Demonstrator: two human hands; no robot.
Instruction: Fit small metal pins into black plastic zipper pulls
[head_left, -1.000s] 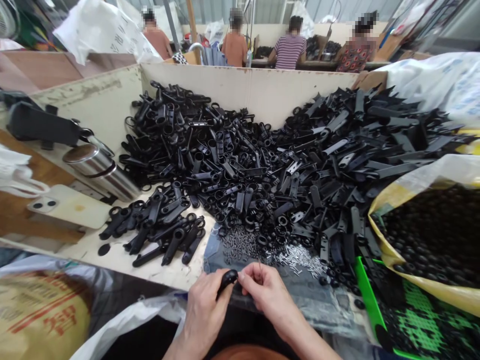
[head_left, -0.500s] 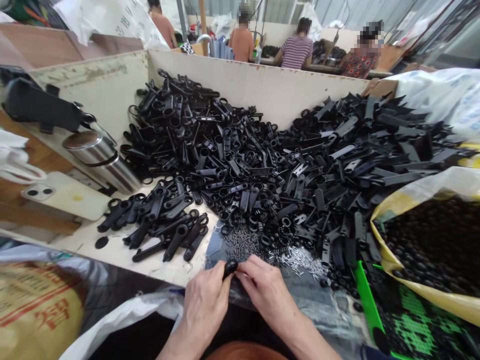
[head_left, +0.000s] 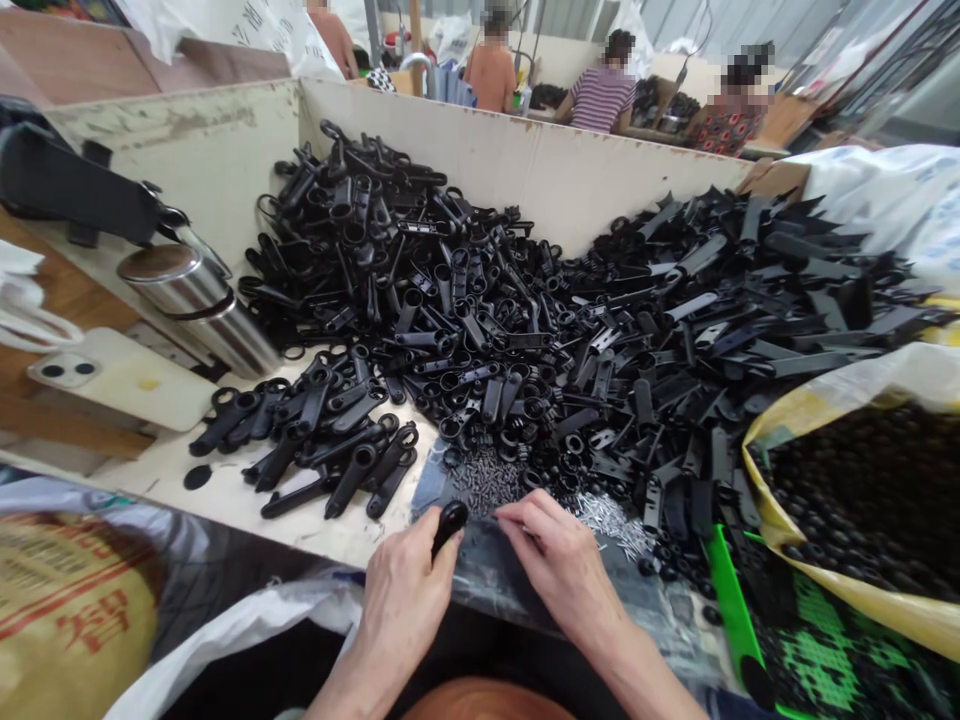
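My left hand [head_left: 409,600] grips a black plastic lever-like part [head_left: 450,527] by its rounded end, just past the near edge of the board. My right hand [head_left: 559,560] lies apart from it, to the right, with its fingertips drawn together beside a scatter of short silver pins [head_left: 607,520]. Anything as thin as a pin between those fingers is too small to tell. A heap of dark short pins [head_left: 484,480] lies just ahead of my hands. Behind them rises a large pile of black plastic parts [head_left: 450,310].
A cream-walled bin [head_left: 525,160] holds the piles, with longer flat black parts [head_left: 712,320] on the right. Nearby are a steel flask [head_left: 199,310], a phone [head_left: 120,380], a yellow-lined sack of round black pieces [head_left: 862,500] and a green strip [head_left: 731,610]. Co-workers [head_left: 600,100] sit beyond.
My right hand has let go of the black part and moved right, away from my left hand. My left hand keeps the part. The whole view has shifted slightly as my head moved.
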